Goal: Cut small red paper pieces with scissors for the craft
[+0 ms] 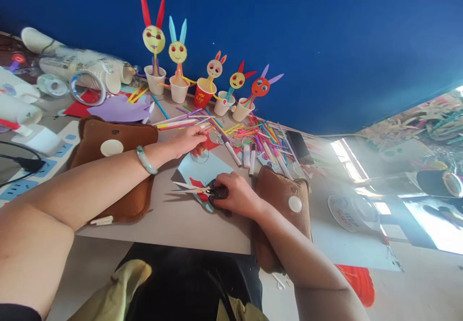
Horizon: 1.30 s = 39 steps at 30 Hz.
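My right hand grips the black handles of a pair of scissors, whose blades are parted and point left. Under the scissors lie a light blue sheet of paper and a small cut piece of red paper. Reaching past the sheet's far edge, my left hand has its fingers bent together beside another red paper piece. What is between those fingertips, if anything, is hidden. A pale bracelet circles the left wrist.
Rabbit-faced figures in cups line the blue wall. Loose coloured sticks and markers cover the table behind my hands. Brown cushion-like pads flank the work area. A power strip lies left; a phone lies right.
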Each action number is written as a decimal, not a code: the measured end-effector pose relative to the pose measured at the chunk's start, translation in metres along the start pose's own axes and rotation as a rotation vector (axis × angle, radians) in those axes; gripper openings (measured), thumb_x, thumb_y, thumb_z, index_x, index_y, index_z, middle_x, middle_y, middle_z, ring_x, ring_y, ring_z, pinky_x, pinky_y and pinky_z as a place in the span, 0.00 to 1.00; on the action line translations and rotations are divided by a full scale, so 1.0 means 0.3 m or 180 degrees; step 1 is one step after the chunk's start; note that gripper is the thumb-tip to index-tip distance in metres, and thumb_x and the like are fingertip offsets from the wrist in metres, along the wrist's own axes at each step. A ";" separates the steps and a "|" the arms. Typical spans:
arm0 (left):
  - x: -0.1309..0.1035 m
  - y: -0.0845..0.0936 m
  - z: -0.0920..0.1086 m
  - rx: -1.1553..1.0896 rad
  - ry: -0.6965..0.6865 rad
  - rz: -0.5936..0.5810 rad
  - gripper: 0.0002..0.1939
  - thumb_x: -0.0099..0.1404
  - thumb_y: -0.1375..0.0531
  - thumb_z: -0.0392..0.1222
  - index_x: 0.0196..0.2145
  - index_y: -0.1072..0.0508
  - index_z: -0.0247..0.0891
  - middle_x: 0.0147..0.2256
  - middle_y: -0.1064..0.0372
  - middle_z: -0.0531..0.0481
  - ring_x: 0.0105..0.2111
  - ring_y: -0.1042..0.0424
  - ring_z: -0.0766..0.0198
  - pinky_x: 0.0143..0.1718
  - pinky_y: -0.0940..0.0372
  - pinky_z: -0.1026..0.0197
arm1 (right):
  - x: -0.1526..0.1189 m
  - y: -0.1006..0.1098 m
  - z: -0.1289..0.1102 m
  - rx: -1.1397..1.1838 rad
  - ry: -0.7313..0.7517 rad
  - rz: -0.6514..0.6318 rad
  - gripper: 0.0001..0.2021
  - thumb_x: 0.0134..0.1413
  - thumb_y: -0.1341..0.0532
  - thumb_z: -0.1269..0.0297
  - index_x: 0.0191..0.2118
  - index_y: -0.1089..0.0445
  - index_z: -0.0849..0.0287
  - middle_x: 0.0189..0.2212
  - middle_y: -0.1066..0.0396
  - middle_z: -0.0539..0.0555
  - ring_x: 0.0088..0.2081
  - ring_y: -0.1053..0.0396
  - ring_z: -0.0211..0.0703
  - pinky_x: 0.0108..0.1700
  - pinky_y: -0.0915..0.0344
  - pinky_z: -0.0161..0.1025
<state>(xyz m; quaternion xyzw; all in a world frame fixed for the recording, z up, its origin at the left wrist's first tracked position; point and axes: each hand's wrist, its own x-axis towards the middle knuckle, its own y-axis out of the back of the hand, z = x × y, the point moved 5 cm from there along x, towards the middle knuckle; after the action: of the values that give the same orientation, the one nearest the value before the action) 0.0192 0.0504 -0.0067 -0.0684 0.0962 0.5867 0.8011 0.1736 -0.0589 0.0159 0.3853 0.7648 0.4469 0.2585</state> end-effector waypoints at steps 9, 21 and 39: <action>-0.008 -0.017 -0.013 0.0226 0.0303 -0.0292 0.06 0.58 0.37 0.37 0.30 0.32 0.37 0.20 0.32 0.53 0.18 0.31 0.67 0.18 0.40 0.68 | 0.004 -0.002 0.018 0.0566 -0.0293 0.0245 0.12 0.39 0.35 0.69 0.22 0.43 0.56 0.19 0.39 0.45 0.24 0.47 0.35 0.32 0.48 0.35; -0.036 -0.035 0.014 0.0200 0.0344 -0.0375 0.04 0.60 0.38 0.35 0.31 0.32 0.36 0.21 0.31 0.52 0.17 0.31 0.66 0.21 0.35 0.64 | -0.002 -0.042 -0.036 0.0656 0.1308 -0.0119 0.08 0.45 0.36 0.70 0.29 0.37 0.56 0.29 0.27 0.51 0.35 0.31 0.43 0.46 0.42 0.42; -0.079 -0.075 0.025 -0.0358 -0.0126 -0.0693 0.10 0.56 0.34 0.42 0.35 0.27 0.35 0.28 0.28 0.52 0.25 0.28 0.69 0.30 0.33 0.63 | 0.007 0.035 0.144 0.2661 -0.1228 0.2093 0.13 0.44 0.30 0.54 0.27 0.27 0.57 0.24 0.29 0.53 0.26 0.36 0.42 0.30 0.37 0.41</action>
<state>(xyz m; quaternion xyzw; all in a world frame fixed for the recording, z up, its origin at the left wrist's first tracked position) 0.0343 0.0231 0.0060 -0.1117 0.0394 0.5019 0.8568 0.2081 -0.0331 0.0050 0.7476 0.6554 0.0845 0.0661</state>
